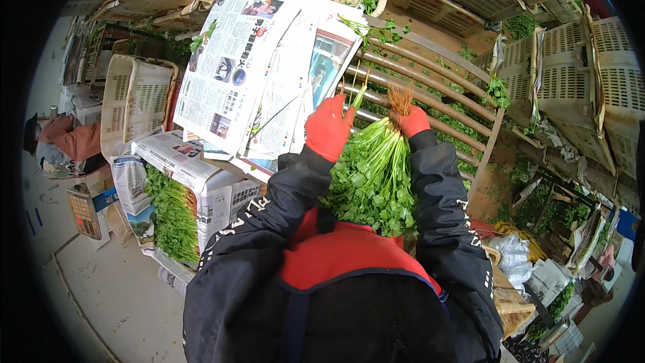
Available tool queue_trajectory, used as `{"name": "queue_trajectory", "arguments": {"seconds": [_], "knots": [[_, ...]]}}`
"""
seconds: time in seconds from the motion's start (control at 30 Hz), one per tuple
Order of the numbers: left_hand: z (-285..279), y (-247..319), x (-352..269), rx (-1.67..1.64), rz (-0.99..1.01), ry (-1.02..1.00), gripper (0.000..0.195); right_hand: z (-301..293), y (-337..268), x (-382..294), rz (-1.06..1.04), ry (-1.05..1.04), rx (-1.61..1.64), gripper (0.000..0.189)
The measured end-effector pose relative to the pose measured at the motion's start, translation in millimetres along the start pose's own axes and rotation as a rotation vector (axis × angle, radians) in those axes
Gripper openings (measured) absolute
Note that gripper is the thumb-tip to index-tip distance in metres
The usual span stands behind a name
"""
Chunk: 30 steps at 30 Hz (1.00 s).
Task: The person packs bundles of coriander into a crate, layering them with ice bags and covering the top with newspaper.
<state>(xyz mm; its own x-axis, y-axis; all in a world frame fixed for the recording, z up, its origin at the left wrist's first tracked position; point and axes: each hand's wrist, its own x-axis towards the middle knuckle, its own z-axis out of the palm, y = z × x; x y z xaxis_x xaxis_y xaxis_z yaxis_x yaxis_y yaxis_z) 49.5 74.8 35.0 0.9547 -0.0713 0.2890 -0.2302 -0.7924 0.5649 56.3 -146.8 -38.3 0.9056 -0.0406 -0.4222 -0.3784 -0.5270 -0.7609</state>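
My right hand (pixel 414 120), in a red rubber glove, grips a large bunch of leafy greens with roots, like coriander (pixel 380 166), just below its roots. The reddish roots point away from me and the leaves hang towards my red apron. To its left, my left hand (pixel 330 128), gloved the same way, pinches a few loose pale stems (pixel 360 97) between thumb and fingers. Both hands are above a rack of metal bars (pixel 433 82). Sheets of newspaper (pixel 242 70) lie at the rack's left, with dark thin strands and a small sprig on them.
A newspaper-lined crate (pixel 214 186) holding packed greens (pixel 171 214) stands at the left, near a weighing scale (pixel 84 212). Plastic crates (pixel 564 75) stand along the right and the far side. Fallen greens lie under the rack. Another person (pixel 70 138) is at the far left.
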Motion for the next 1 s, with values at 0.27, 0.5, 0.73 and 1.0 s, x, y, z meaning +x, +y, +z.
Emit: {"name": "queue_trajectory", "arguments": {"seconds": [0.27,0.5,0.73,1.0], "knots": [[43,-1,0,0.315,-0.174,-0.334,0.068,-8,-5,-16,-0.040,-0.016,0.371,0.024],[47,-3,-13,-0.313,-0.244,-0.391,0.046,-21,16,2,-0.028,-0.018,0.634,0.027],[46,5,-16,-0.349,0.123,-0.309,0.035,-20,-6,2,0.041,-0.078,0.523,0.032],[47,-18,-13,-1.024,-0.665,-0.598,0.026,-20,-20,-8,-0.003,-0.132,0.513,0.025]]}}
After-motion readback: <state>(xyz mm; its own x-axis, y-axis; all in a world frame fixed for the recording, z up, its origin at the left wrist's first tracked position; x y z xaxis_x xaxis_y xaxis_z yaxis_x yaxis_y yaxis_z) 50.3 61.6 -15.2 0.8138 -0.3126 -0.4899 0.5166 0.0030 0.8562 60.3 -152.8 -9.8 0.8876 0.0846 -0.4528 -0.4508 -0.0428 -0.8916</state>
